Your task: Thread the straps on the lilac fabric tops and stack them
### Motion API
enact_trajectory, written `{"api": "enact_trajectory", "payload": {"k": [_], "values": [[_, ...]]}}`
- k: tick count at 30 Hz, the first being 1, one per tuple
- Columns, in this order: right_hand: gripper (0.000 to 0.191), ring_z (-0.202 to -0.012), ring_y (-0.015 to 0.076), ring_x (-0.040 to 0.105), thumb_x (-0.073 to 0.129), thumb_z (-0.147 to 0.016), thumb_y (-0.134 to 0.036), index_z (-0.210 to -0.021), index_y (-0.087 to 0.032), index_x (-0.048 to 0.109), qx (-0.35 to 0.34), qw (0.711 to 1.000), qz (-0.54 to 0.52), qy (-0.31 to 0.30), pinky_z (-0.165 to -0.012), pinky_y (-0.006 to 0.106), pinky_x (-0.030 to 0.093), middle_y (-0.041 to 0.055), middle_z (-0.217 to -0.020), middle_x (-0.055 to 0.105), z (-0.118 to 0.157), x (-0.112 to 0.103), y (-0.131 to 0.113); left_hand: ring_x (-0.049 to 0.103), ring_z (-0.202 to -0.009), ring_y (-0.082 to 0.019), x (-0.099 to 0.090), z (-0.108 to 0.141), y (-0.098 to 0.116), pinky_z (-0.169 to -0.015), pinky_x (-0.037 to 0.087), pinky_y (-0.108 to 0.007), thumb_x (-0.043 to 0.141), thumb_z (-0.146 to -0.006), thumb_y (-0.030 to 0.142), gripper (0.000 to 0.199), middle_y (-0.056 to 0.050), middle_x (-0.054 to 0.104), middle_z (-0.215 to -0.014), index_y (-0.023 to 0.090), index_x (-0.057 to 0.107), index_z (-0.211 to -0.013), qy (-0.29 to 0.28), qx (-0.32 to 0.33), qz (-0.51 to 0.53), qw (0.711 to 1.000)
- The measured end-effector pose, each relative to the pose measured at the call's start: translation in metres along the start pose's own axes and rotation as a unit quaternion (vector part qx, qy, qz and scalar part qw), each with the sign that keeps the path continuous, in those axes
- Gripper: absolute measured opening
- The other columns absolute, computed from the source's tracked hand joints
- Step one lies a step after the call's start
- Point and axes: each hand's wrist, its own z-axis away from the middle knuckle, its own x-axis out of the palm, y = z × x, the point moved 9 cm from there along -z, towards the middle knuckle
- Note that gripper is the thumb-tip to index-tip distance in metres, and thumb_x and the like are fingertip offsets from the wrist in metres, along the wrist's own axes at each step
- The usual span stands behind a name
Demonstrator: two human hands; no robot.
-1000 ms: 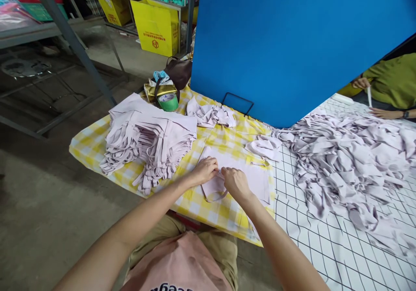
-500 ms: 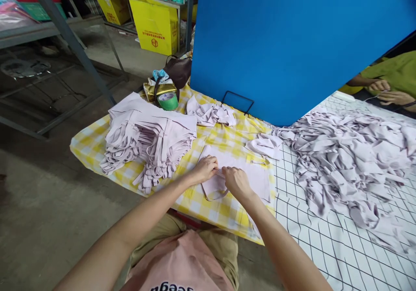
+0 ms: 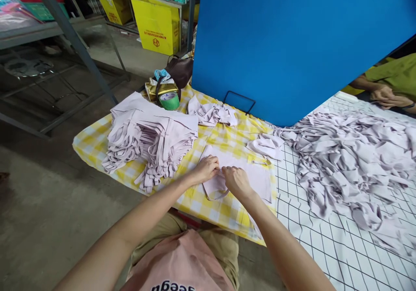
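A flat lilac cloth piece (image 3: 260, 185) lies on the yellow checked tablecloth (image 3: 224, 216) in front of me. My left hand (image 3: 208, 169) is closed, its fingertips pinching the cloth near its middle. Just beside it, my right hand (image 3: 236, 180) is also closed on the cloth, knuckles up. Between the fingertips of both hands the detail is too small to make out. A narrow strap (image 3: 220, 197) of the same lilac fabric curves out below the right hand. To the left rests a thick stack of lilac cloth pieces (image 3: 152, 120) with many hanging straps.
Crumpled lilac cloth (image 3: 212, 112) and a smaller piece (image 3: 266, 145) lie behind my hands, near a thin metal tool (image 3: 260, 163). A blue board (image 3: 276, 53) stands behind. Green tape (image 3: 169, 101) sits at the back left. Rightward spreads a lilac heap (image 3: 354, 152); a co-worker's hands (image 3: 388, 97) are beyond.
My hands keep nearly the same pinch on the cloth. The view has shifted slightly. The co-worker's hands at the far right have come closer together.
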Motion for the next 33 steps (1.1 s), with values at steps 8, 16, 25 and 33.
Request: {"api": "enact_trajectory", "payload": {"k": [8, 16, 25, 33], "values": [[0.025, -0.086, 0.0208, 0.063, 0.039, -0.086, -0.007, -0.094, -0.012, 0.061, 0.002, 0.999, -0.044, 0.019, -0.07, 0.028, 0.039, 0.0135, -0.091, 0.068, -0.002, -0.002, -0.004, 0.048, -0.087, -0.016, 0.001, 0.0, -0.001, -0.082, 0.039, -0.029, 0.048, -0.08, 0.009, 0.017, -0.004, 0.057, -0.085, 0.015, 0.061, -0.071, 0.001, 0.002, 0.008, 1.0], [0.019, -0.077, 0.0196, 0.062, 0.043, -0.083, -0.008, -0.087, -0.014, 0.06, 0.077, 0.977, -0.18, 0.082, -0.066, 0.026, 0.037, 0.0113, -0.081, 0.067, 0.001, 0.001, 0.007, 0.049, -0.089, -0.017, 0.001, 0.001, -0.001, -0.083, 0.041, -0.031, 0.048, -0.079, 0.01, 0.015, -0.005, 0.057, -0.086, 0.015, 0.061, -0.074, 0.006, -0.012, 0.019, 1.0], [0.036, -0.055, 0.0118, 0.047, 0.045, -0.083, -0.048, -0.064, -0.018, 0.053, 0.13, 0.759, -0.632, 0.088, -0.051, 0.02, 0.037, -0.0026, -0.057, 0.051, 0.094, 0.044, -0.021, 0.046, -0.117, -0.017, -0.004, 0.024, 0.001, -0.102, 0.03, -0.032, 0.054, -0.082, 0.019, 0.018, -0.003, 0.056, -0.119, 0.02, 0.064, -0.097, -0.092, 0.0, 0.067, 0.994], [0.031, -0.064, 0.0114, 0.052, 0.077, -0.058, -0.035, -0.083, -0.019, 0.069, 0.246, 0.348, -0.905, 0.006, -0.051, 0.019, 0.037, 0.0014, -0.082, 0.063, 0.133, 0.104, -0.083, 0.034, -0.129, -0.018, 0.001, 0.025, 0.0, -0.109, 0.013, -0.044, 0.049, -0.084, 0.015, 0.025, -0.004, 0.048, -0.133, 0.022, 0.061, -0.104, -0.16, -0.037, 0.047, 0.985]]}}
